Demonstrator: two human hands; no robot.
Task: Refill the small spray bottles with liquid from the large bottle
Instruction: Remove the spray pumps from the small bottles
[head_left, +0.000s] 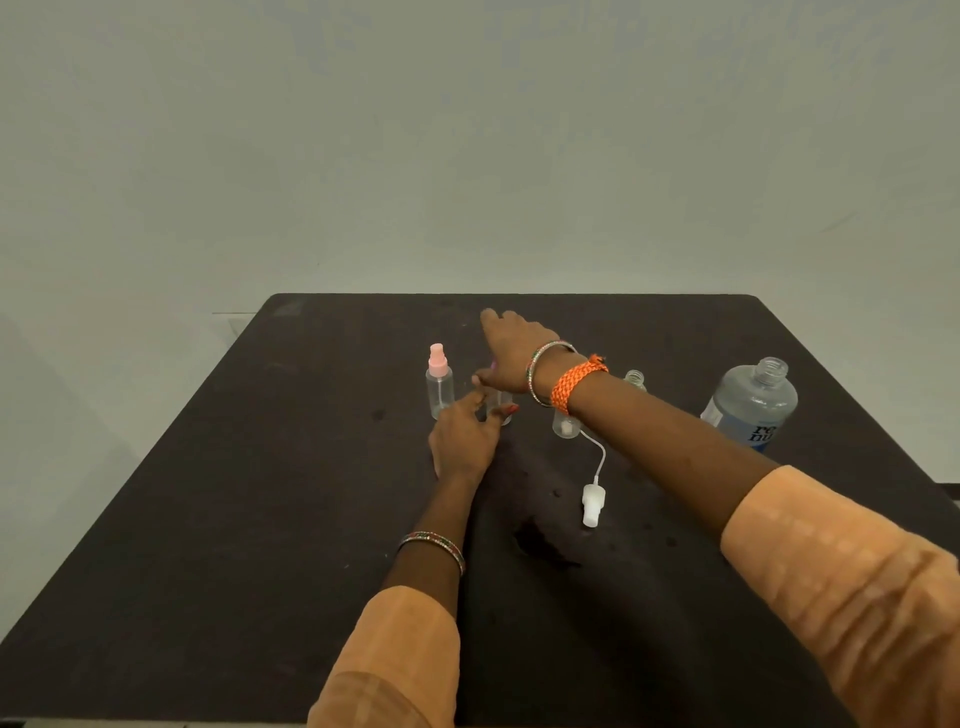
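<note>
On a dark bench (260, 519), both hands' fingers close around a small clear plastic spray bottle (503, 408), left hand (464, 441) low, right hand (511, 358) above.

Count on table (260, 519): 1 large bottle (753, 402), uncapped. Small clear bottles: 4 visible, namely 1 with pink sprayer (439, 382), 1 between the hands (501, 408), 1 under the right wrist (565, 426), 1 behind it (635, 379). Loose white spray heads (592, 501): 1.
</note>
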